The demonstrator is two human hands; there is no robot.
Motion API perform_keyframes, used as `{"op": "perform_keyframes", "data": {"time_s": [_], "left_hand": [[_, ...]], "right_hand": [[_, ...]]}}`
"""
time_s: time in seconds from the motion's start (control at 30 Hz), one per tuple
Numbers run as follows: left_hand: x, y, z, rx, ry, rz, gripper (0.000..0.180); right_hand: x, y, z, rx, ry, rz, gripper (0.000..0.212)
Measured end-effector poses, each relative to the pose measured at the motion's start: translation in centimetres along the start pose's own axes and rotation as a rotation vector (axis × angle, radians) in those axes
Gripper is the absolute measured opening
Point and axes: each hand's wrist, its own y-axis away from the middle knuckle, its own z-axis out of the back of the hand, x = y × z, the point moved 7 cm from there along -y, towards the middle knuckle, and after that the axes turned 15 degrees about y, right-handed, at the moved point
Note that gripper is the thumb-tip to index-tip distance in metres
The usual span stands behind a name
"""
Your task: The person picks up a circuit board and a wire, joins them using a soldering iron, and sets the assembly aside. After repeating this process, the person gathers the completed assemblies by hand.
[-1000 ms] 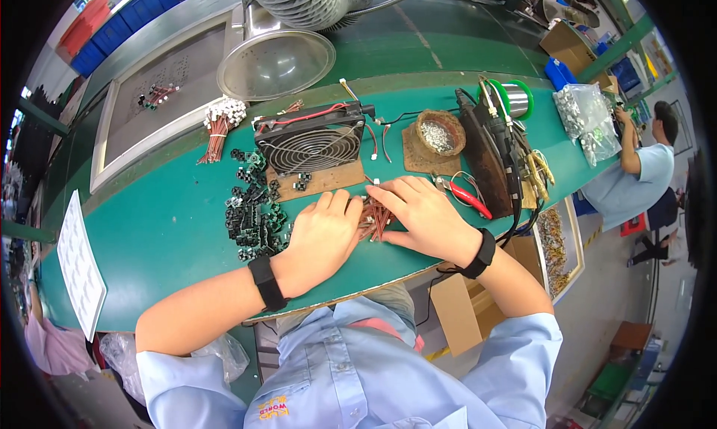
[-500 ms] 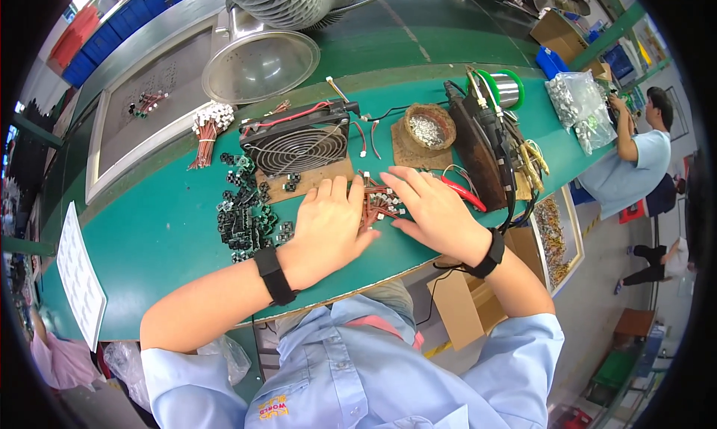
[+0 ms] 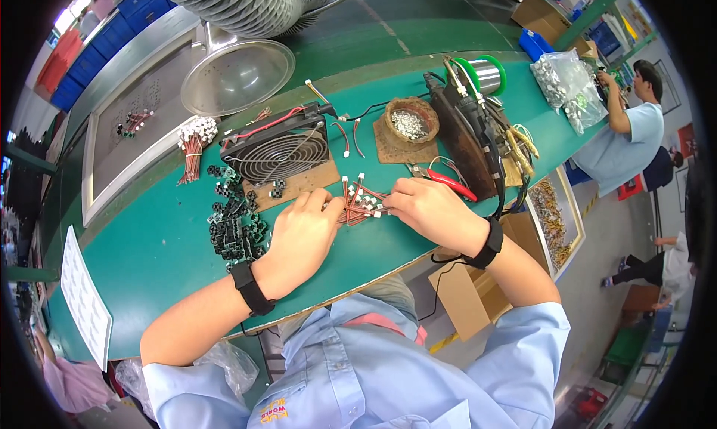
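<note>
A loose pile of short reddish-brown wires with white plugs (image 3: 361, 202) lies on the green bench mat between my hands. At its left edge, my left hand (image 3: 305, 231) has its fingers curled in on the wire ends. My right hand (image 3: 435, 214) closes its fingertips on the pile's right side. Left of my left hand spreads a heap of small black components (image 3: 237, 227). Just beyond my hands, a black fan with a wire grille (image 3: 287, 156) stands on a piece of cardboard. Red-handled pliers (image 3: 450, 184) lie past my right hand.
A round bowl of metal bits (image 3: 411, 120) sits beyond the pliers, beside a dark soldering unit with cables (image 3: 467, 141) and a solder spool (image 3: 487, 76). A wire bundle (image 3: 196, 146) lies left of the fan. An extraction hood (image 3: 237, 78) hangs behind. Another person (image 3: 627, 134) works at right.
My fingers were stretched flat around the wire pile; now both hands have curled their fingertips in on its two sides. The view has shifted slightly.
</note>
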Motion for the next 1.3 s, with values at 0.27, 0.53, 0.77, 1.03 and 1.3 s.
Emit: {"op": "perform_keyframes", "data": {"time_s": [0.27, 0.53, 0.77, 1.03, 1.3], "left_hand": [[-0.3, 0.3, 0.3, -0.021, 0.003, -0.008, 0.034], [-0.1, 0.4, 0.6, -0.003, 0.001, 0.019, 0.036], [-0.3, 0.0, -0.1, 0.007, -0.036, -0.006, 0.037], [-1.1, 0.5, 1.9, -0.064, -0.030, 0.000, 0.047], [0.6, 0.5, 0.1, 0.057, -0.052, 0.111, 0.059]], "right_hand": [[0.5, -2.2, 2.0, -0.038, 0.040, 0.026, 0.010], [0.0, -1.7, 1.0, 0.066, 0.142, 0.053, 0.012], [1.0, -2.8, 2.5, -0.048, 0.054, 0.061, 0.012], [3.1, -4.5, 0.9, -0.055, -0.062, 0.179, 0.031], [3.4, -4.3, -1.1, -0.013, -0.009, 0.243, 0.042]]}}
